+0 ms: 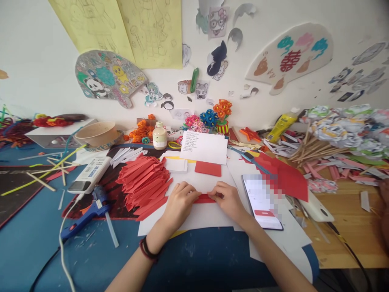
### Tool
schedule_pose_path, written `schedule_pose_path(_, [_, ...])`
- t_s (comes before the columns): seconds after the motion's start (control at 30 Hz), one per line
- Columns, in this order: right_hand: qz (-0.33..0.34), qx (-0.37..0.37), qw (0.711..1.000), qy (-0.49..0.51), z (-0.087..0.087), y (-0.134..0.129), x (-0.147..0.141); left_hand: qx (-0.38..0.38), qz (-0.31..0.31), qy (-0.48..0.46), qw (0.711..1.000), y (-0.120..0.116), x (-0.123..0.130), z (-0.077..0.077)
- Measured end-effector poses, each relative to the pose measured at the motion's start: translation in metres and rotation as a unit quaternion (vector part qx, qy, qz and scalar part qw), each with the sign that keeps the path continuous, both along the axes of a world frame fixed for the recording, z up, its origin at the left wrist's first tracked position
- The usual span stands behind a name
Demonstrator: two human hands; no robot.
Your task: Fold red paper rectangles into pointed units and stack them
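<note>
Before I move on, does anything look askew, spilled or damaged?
Blocky squares cover part of the phone and run past its edge; likely masking of the picture, not damage. The yellow bottle leans near white strips. I see no spill, and no damage shows on the held red paper.

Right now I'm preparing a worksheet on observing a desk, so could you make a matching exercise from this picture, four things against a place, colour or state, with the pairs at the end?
Column one:
1. Phone
2. Glue gun
3. Red paper strip
4. Bowl

Column two:
A. Pinched by the left hand and the right hand
B. Peach-coloured
C. Screen lit, lying to the right of both hands
D. Blue

Right pairs: 1-C, 2-D, 3-A, 4-B.
</note>
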State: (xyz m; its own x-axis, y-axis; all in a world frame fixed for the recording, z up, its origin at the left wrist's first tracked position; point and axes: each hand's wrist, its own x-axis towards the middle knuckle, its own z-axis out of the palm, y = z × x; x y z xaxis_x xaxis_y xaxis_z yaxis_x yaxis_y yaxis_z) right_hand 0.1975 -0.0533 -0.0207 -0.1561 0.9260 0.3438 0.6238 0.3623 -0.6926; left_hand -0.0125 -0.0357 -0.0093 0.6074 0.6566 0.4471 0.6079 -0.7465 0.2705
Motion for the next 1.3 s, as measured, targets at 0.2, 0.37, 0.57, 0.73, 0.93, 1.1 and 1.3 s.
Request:
schedule_pose_path(0.2, [0.031,0.074,0.991,-0.110,0.008,-0.005,-0.001,0.004,-0.003,0.008,1.000,-0.003,0.000,0.001])
schedule_pose_path(0.37, [0.028,0.093,0.989,-0.116,0.010,-0.008,-0.003,-0.045,0.009,-0.029,0.999,-0.005,0.001,0.006])
schedule_pose_path(0.57, [0.024,0.052,0.996,-0.071,0.007,-0.008,0.000,-0.042,0.010,-0.004,0.999,-0.005,0.003,0.000])
schedule_pose_path(0.73, [0.032,0.031,0.998,-0.047,0.008,-0.014,0.006,-0.032,0.011,-0.010,0.999,-0.005,0.005,-0.005])
schedule_pose_path(0.93, [0.030,0.094,0.986,-0.135,0.004,-0.019,0.006,0.009,0.007,0.014,1.000,-0.008,0.005,-0.006])
schedule_pose_path(1.1, [0.038,0.139,0.966,-0.213,0.004,-0.020,0.003,0.057,-0.013,0.075,0.995,-0.013,0.004,-0.002])
schedule_pose_path(1.3, [0.042,0.171,0.951,-0.253,0.001,-0.024,0.002,0.072,-0.030,0.142,0.987,-0.016,0.003,0.004])
